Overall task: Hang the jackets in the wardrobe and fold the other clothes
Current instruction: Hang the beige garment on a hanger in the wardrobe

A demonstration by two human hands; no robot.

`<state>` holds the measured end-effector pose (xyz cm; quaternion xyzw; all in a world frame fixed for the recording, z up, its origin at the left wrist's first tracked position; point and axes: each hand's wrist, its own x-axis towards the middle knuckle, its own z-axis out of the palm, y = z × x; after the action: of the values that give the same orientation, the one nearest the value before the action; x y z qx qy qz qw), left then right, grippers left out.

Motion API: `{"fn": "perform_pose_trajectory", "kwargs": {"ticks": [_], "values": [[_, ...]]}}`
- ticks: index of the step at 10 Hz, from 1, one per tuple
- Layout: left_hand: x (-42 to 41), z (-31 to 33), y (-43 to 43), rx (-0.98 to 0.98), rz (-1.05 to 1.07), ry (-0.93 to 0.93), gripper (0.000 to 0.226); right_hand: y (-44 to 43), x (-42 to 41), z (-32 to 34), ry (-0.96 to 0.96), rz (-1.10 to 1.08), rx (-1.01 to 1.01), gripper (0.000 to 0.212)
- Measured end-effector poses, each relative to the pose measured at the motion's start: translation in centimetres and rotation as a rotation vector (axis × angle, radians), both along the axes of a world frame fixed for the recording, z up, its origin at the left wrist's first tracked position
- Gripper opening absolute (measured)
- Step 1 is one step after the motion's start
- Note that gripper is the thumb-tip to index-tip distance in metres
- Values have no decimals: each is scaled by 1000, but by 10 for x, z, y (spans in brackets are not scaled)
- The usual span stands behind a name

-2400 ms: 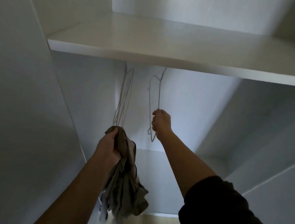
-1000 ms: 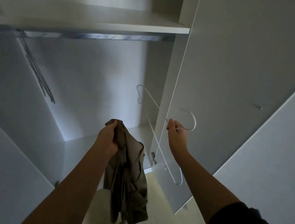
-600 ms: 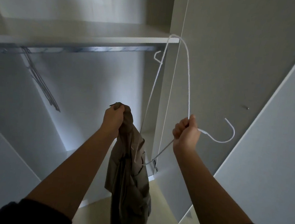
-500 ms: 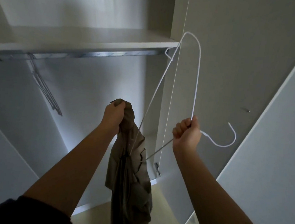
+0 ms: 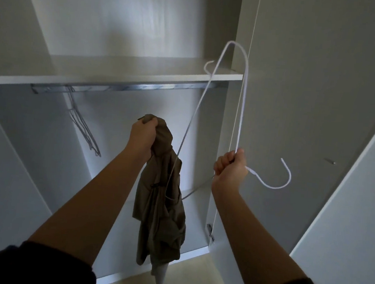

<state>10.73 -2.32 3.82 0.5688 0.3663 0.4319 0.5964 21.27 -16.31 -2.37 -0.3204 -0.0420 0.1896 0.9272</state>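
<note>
Left hand (image 5: 142,136): grip closed on bunched top of olive jacket (image 5: 161,209), which hangs limp before the open wardrobe (image 5: 128,25). Right hand (image 5: 230,168): fist closed around white wire hanger (image 5: 242,97) near its hook. Spare hangers (image 5: 84,131) hang on the rail (image 5: 128,87), left.

Matt olive cloth jacket (image 5: 161,207) — smooth white-coated wire hanger (image 5: 241,105), shiny metal rail (image 5: 128,88).

Pale wooden floor (image 5: 216,276) below
</note>
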Motion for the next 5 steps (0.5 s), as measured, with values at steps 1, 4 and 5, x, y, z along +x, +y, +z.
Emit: {"fn": "perform_pose_trajectory", "kwargs": {"ticks": [1, 4, 5], "values": [[0, 9, 2, -30, -1, -130, 8, 17, -11, -17, -37, 44, -178, 55], [-43, 23, 60, -13, 210, -50, 38, -14, -6, -111, -432, 255, -679, 48], [-52, 9, 70, -55, 157, -10, 33, -25, 2, -113, -507, 357, -667, 55]]}}
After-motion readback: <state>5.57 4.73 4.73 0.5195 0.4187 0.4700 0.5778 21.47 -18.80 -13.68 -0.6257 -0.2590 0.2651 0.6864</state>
